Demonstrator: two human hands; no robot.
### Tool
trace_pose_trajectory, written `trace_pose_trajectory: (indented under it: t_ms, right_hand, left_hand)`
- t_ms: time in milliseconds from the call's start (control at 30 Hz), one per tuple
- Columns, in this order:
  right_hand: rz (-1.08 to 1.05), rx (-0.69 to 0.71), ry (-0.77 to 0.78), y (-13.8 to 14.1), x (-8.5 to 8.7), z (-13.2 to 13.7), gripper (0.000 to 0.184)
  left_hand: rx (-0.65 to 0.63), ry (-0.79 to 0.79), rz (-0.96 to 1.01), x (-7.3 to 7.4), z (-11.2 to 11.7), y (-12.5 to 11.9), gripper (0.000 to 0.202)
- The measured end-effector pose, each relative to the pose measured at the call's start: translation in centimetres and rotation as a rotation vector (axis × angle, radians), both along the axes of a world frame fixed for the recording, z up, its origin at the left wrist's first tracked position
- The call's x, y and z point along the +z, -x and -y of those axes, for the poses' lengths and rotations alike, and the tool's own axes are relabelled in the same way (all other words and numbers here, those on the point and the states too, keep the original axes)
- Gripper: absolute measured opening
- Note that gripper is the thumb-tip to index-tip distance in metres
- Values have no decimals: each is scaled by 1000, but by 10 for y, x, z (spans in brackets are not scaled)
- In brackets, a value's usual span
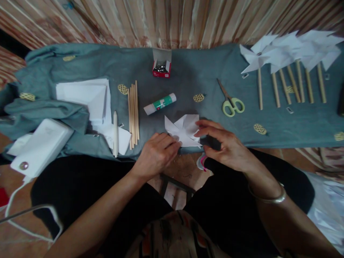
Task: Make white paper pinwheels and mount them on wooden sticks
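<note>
A white paper pinwheel (185, 132) with folded blades lies at the near edge of the cloth-covered table, between my two hands. My left hand (159, 152) is closed, its fingertips pinching the lower left corner of the paper. On the other side, my right hand (225, 143) is open, with thumb and fingers spread by the pinwheel's right blades. Its fingertips are at the paper's edge; whether they press on it I cannot tell. A glue stick (160, 104) lies just beyond the pinwheel. Green-handled scissors (231, 102) rest to the right.
A red box of metal pins (161, 68) stands open at the back. Left are wooden sticks (133, 114), a white pen-like stick (115, 134), stacked paper (86, 96) and a white device (43, 147) with a cable. Several finished pinwheels on sticks (260, 57) lie at the right.
</note>
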State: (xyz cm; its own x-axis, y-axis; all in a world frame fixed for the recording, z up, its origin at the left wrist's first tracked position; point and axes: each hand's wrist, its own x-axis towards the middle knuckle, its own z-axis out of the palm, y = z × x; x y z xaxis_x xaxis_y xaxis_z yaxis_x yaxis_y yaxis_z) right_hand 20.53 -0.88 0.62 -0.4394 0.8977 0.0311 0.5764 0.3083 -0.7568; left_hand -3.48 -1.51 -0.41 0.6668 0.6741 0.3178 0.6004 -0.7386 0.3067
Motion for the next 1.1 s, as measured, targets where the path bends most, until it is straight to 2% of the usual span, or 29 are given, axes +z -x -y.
trace_pose_trajectory:
  t_ms: [100,267,400,567,667,867,1100]
  right_hand:
    - [-53,30,59,1,0,1,27]
    - [-191,-46,76,10,-7,1,1]
    - [-189,-106,21,19,-15,-1,3]
    - [-49,-121,-111,30,-18,-3,7]
    - [-11,-135,-157,34,-19,-2,9]
    - [1,-153,-176,36,-21,-2,8]
    - [4,-171,-183,37,-22,-2,5]
  left_hand:
    - [-6,-2,-8,1,1,3,15]
    - [-18,3,-5,0,3,2,15]
    - [-12,18,43,-4,7,-2,18]
    - [-53,81,93,-8,11,-6,30]
    - [-69,90,101,-8,11,-6,26]
    - [-58,52,112,-8,10,-7,18]
    - [-58,53,98,-10,10,-7,19]
